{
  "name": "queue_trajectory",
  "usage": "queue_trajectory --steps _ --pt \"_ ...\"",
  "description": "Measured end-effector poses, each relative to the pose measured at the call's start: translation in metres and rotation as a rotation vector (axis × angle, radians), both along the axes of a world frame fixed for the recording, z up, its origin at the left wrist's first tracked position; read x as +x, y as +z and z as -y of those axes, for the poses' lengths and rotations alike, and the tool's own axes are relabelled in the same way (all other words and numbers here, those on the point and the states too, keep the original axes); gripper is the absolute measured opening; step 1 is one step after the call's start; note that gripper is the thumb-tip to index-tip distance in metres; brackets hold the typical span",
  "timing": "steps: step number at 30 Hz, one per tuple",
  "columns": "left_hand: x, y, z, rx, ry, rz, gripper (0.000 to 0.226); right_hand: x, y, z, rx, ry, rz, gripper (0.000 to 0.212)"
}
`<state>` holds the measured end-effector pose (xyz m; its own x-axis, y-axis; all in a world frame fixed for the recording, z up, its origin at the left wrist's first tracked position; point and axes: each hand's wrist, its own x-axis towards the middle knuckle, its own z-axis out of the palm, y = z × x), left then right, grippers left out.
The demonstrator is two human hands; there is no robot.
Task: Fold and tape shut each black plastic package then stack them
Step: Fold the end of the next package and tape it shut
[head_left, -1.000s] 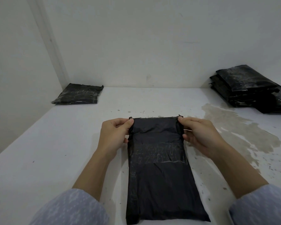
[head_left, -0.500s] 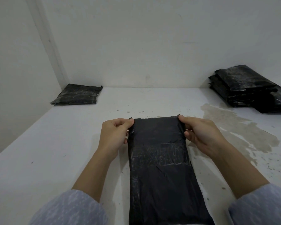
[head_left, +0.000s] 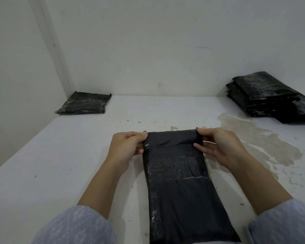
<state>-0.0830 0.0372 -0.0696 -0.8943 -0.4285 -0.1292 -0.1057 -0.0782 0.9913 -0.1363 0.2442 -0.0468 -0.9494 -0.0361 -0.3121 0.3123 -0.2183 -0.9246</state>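
Two bare forearms, rising from the bottom of the frame. Loose pale blue-grey sleeves with a faint white fleck pattern, left sleeve (head_left: pixel 76 226) at lower left, right sleeve (head_left: pixel 283 224) at lower right, both pushed back above the wrists. Short, plain nails.

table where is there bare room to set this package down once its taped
Bare white table lies left of the left hand, up to the lone package at back left, and behind the held package to the wall. Right is crowded: the stack and a stain.
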Motion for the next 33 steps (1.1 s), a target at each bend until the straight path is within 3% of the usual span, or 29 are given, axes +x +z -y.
queue_trajectory --steps 5,11,13,16,20,24,27,29,33 --pt "-0.001 -0.002 -0.002 0.075 0.035 -0.044 0.011 0.002 -0.004 0.002 0.137 0.013 -0.076 0.004" --pt "-0.003 -0.012 -0.005 -0.228 0.071 -0.151 0.013 0.001 -0.010 0.002 0.143 0.008 -0.138 0.008" --pt "-0.002 -0.013 -0.004 -0.288 0.023 -0.193 0.012 0.000 -0.013 0.002 0.089 0.026 -0.166 0.011" --pt "0.003 -0.012 0.004 -0.212 -0.142 -0.208 0.016 0.000 -0.019 -0.005 0.006 0.119 -0.230 0.016" --pt "0.009 -0.012 0.017 -0.201 -0.319 -0.185 0.021 0.003 -0.026 -0.015 0.148 0.295 -0.381 0.017" --pt "0.018 -0.015 0.026 -0.519 -0.463 -0.266 0.010 0.002 -0.032 -0.021 0.244 0.380 -0.562 0.013" --pt "0.024 -0.021 0.031 -0.745 -0.536 -0.352 0.017 0.001 -0.037 -0.024 0.306 0.439 -0.712 0.018" --pt "0.027 -0.023 0.037 -0.924 -0.536 -0.422 0.008 0.003 -0.040 -0.026 0.380 0.464 -0.790 0.017" --pt "0.034 -0.026 0.041 -1.133 -0.482 -0.466 0.016 0.009 -0.037 -0.027 0.660 0.516 -0.984 0.007"
